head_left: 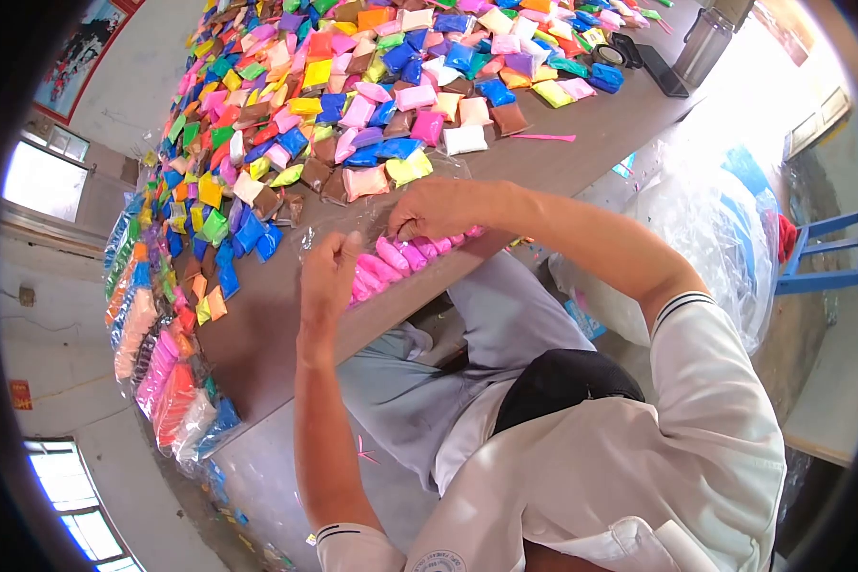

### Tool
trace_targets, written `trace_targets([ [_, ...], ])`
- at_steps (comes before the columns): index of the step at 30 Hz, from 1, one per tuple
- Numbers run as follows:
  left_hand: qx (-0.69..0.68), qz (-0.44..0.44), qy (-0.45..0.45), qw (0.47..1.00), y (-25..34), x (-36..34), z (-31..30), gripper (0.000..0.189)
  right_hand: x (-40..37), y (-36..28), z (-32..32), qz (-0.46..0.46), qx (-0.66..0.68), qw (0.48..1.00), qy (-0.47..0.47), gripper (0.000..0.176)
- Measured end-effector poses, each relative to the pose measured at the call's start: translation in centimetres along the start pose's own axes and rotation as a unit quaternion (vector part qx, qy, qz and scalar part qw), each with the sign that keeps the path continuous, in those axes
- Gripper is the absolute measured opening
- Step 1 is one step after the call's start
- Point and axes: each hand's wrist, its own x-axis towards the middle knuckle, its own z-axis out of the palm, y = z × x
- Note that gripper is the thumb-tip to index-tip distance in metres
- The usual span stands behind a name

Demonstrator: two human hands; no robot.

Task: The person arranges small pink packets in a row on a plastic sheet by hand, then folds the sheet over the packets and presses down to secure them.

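Near the front edge of the table (257,357) lies a clear plastic bag with a row of bright pink packets (391,262) in it. My left hand (330,276) is closed at the bag's left end, fingers pinched on the clear film. Bent over the top of the pink row is my right hand (436,210), its fingers curled in on the bag's upper edge. The fingertips of both hands are partly hidden. Just beyond them begins a wide heap of small colourful packets (362,110), some touching the bag's far side.
Filled clear bags of sorted packets (162,372) hang along the table's left side. At the far right stand a metal flask (705,46) and a dark phone-like slab (660,71). A large clear plastic sack (701,229) and a blue stool (825,253) are right of the table.
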Motion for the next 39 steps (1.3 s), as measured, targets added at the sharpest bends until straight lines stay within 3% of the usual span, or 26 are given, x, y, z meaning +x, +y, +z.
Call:
trace_targets([
  [2, -0.022, -0.014, -0.009, 1.0, 1.3, -0.9, 0.0, 0.035, 0.1, -0.1, -0.2, 0.003, 0.005, 1.0, -0.007, 0.021],
  [6, -0.028, 0.055, 0.002, 0.998, 0.7, -1.5, 0.5, 0.031, 0.1, -0.6, -0.8, 0.02, -0.022, 1.0, -0.008, 0.022],
  [12, -0.021, 0.045, 0.023, 0.998, 0.8, -1.8, 1.1, 0.027, -2.2, 1.2, -4.9, 0.035, -0.022, 0.992, 0.121, 0.026],
  [15, -0.02, 0.043, 0.033, 0.998, 0.8, -1.8, 1.4, 0.028, -4.1, 0.7, -6.1, 0.105, -0.025, 0.993, 0.057, 0.03],
  [18, -0.005, 0.019, 0.021, 1.0, 1.3, -1.7, 1.3, 0.032, -4.7, 1.6, -4.7, 0.045, -0.043, 0.997, 0.056, 0.032],
  [21, 0.004, 0.033, 0.03, 0.999, 1.4, -1.7, 1.3, 0.031, -4.4, 1.0, -4.0, 0.07, -0.038, 0.997, 0.007, 0.03],
  [23, -0.001, 0.061, 0.045, 0.997, 1.0, -1.6, 1.6, 0.029, -4.3, 1.3, -3.1, 0.067, -0.006, 0.998, 0.014, 0.027],
  [29, 0.002, 0.017, 0.008, 1.0, 1.3, -0.9, 2.2, 0.03, -3.8, 1.9, -2.4, 0.069, 0.037, 0.997, 0.015, 0.021],
  [33, 0.007, 0.068, 0.044, 0.997, 1.2, -1.0, 2.7, 0.031, -4.6, 1.6, -3.4, 0.083, 0.043, 0.993, 0.071, 0.021],
  [36, 0.014, 0.067, 0.046, 0.997, 1.1, -1.3, 2.6, 0.031, -5.0, 2.7, -5.0, 0.073, 0.031, 0.991, 0.111, 0.024],
  [39, 0.024, 0.072, 0.061, 0.995, 0.9, -1.4, 2.9, 0.032, -6.0, 2.7, -6.4, 0.075, -0.042, 0.993, 0.079, 0.03],
])
